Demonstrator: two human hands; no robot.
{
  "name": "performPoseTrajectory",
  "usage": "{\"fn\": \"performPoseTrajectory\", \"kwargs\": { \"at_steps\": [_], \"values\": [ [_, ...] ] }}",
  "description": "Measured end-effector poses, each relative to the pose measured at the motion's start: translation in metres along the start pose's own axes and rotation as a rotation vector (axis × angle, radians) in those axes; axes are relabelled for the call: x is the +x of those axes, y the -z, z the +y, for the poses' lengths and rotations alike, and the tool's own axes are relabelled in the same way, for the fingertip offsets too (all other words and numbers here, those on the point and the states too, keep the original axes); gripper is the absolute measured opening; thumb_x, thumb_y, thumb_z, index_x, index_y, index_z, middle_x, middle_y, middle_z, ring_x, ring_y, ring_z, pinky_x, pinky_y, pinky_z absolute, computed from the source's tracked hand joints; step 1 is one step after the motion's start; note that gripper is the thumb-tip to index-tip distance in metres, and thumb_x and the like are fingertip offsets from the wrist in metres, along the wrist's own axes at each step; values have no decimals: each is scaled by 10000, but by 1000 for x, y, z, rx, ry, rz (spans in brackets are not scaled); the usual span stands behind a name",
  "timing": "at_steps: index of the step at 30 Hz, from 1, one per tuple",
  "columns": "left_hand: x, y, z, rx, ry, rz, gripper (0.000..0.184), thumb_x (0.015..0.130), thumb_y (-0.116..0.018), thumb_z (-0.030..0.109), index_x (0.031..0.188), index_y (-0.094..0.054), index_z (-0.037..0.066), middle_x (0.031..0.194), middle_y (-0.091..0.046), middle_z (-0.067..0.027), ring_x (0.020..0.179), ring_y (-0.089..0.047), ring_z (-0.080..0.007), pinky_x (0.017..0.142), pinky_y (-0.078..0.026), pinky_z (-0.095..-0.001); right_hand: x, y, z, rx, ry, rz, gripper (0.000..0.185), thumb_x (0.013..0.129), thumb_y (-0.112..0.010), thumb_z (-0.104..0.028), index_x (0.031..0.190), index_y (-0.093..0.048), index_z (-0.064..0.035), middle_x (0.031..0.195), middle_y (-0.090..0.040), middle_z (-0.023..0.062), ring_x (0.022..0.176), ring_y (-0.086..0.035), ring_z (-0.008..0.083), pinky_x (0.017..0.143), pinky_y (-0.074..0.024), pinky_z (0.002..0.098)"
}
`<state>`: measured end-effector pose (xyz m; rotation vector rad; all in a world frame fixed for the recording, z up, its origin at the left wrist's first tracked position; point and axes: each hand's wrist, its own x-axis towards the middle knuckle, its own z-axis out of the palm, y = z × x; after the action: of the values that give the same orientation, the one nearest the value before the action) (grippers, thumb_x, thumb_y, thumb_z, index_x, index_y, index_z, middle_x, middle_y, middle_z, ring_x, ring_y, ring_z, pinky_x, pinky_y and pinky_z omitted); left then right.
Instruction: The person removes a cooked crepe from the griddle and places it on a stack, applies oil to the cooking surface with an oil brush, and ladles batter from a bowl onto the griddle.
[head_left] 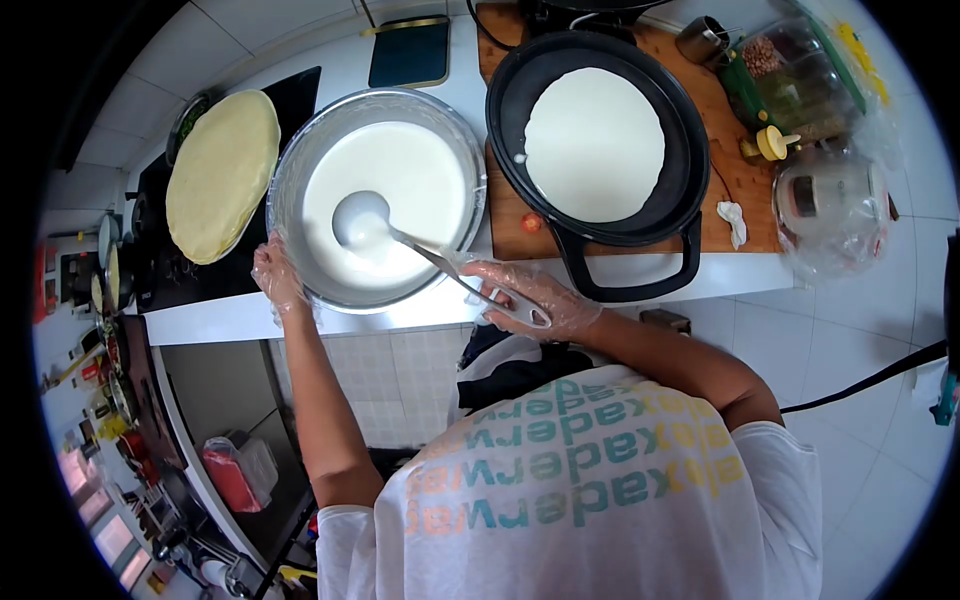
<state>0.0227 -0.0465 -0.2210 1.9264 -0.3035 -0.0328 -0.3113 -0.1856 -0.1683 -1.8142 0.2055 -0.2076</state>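
My right hand [535, 300], in a clear plastic glove, is closed around the handle of a metal ladle [362, 215]. The ladle's bowl rests in white batter [420, 165] inside a large metal mixing bowl [476, 160]. At the near left side of that bowl, my left hand [278, 275], also gloved, grips the rim. Right of the bowl, a round white sheet of batter [595, 145] lies in a black pan [505, 115], whose handle points toward me. A stack of pale yellow pancakes [223, 175] sits to the left.
The pan stands on a wooden board [740, 215] with a crumpled white tissue [733, 222] and a small red item [532, 223]. A lidded food container [795, 85], a yellow-capped bottle [770, 145] and a plastic-wrapped container [830, 205] stand at right. A dark square scale-like plate [410, 52] lies behind.
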Motion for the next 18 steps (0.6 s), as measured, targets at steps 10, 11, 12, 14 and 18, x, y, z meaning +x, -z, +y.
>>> {"fn": "performPoseTrajectory", "kwargs": {
  "at_steps": [10, 11, 12, 14, 18],
  "values": [
    [-21, 13, 37, 52, -289, 164, 265, 874, -505, 203, 855, -591, -47, 788, -601, -136, 674, -536, -205, 634, -432, -329, -42, 49, -48, -424, -320, 16, 422, 823, -527, -86, 1226, -405, -51, 901, -564, 112, 779, -589, 229, 689, -472, 324],
    [-33, 15, 62, 219, -481, 162, 250, 873, -501, 189, 866, -594, -43, 800, -596, -139, 692, -535, -220, 653, -429, -345, -48, 55, -52, -422, -315, 52, 396, 824, -523, -76, 1206, -424, -47, 886, -567, 108, 776, -589, 212, 680, -474, 313],
    [-46, 16, 90, 385, -678, 161, 236, 871, -496, 175, 877, -598, -39, 812, -590, -141, 710, -534, -235, 671, -426, -361, -55, 61, -55, -420, -306, 90, 370, 825, -520, -65, 1186, -444, -42, 871, -569, 103, 773, -589, 196, 671, -475, 302],
    [-70, 5, 126, 506, -967, 140, 196, 846, -506, 118, 936, -608, -24, 783, -560, -138, 718, -506, -269, 706, -407, -399, -64, 73, -58, -364, -268, 206, 343, 819, -521, -43, 1158, -472, -50, 804, -556, 75, 725, -566, 151, 640, -465, 270],
    [-93, -39, 159, 491, -943, -607, 234, 847, -482, 172, 1026, -627, 129, 919, -626, -112, 835, -588, -268, 732, -462, -363, -74, 81, -59, -71, -262, 445, 302, 829, -519, -31, 1128, -514, -76, 705, -534, 22, 644, -503, 79, 613, -433, 225]
  ]
}}
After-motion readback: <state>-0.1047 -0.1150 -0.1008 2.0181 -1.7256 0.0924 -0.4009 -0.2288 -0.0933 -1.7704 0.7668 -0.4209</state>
